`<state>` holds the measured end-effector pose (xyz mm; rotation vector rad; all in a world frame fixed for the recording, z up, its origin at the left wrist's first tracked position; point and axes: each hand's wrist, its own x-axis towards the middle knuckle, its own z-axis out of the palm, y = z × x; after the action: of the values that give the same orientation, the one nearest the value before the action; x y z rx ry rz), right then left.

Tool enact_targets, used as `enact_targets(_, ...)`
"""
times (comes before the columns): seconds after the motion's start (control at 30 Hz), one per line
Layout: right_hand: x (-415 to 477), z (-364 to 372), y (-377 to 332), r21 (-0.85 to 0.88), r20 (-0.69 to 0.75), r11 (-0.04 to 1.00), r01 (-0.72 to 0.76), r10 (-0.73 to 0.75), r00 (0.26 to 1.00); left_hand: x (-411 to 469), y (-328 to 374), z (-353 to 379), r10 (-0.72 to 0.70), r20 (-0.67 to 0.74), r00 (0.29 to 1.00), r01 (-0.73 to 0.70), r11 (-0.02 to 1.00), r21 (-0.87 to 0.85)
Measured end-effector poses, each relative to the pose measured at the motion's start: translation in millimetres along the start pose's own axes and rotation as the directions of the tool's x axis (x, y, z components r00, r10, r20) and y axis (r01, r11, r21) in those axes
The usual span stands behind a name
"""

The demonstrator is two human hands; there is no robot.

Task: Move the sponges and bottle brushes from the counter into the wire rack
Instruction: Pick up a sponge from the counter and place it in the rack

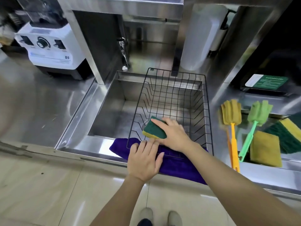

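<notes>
A black wire rack point(177, 88) sits over the steel sink. My right hand point(174, 134) holds a green and yellow sponge point(154, 130) inside the rack near its front left corner, just above the wires. My left hand point(145, 159) rests flat, fingers spread, on a purple cloth point(180, 167) at the rack's front edge. On the counter to the right lie a yellow bottle brush point(231, 118), a green bottle brush point(258, 115), a yellow sponge point(265, 148) and another green and yellow sponge point(286, 132).
A faucet point(123, 53) hangs over the sink's back left. A white blender base point(52, 48) stands on the left counter. A white plastic container point(200, 36) stands behind the rack. A dark box with a green label point(267, 82) sits at the back right.
</notes>
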<state>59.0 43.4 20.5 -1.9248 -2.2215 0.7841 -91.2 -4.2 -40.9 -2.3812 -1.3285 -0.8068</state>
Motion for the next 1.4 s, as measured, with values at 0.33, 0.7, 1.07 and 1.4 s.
enact_targets(0.33,6.3,-1.3,14.2,0.567,0.158,0.821,-0.066,-0.030,0.987,0.3,-0.4,1.0,0.017,0.013,1.000,-0.017,1.000,0.001)
enact_targets(0.7,14.7,-5.4,12.7,0.362,0.142,0.932,-0.024,-0.029,0.989,-1.0,-0.7,3.4,0.012,0.002,1.000,-0.012,1.000,0.027)
enact_targets(1.07,25.1,-5.5,8.2,0.243,0.128,0.969,0.050,-0.083,0.988,-2.1,-0.7,4.8,0.017,-0.024,1.000,-0.016,0.999,0.036)
enact_targets(1.4,12.1,0.6,4.6,-0.057,0.082,0.996,0.062,-0.058,0.995,0.1,-1.7,3.1,0.044,-0.031,0.999,-0.043,0.998,0.041)
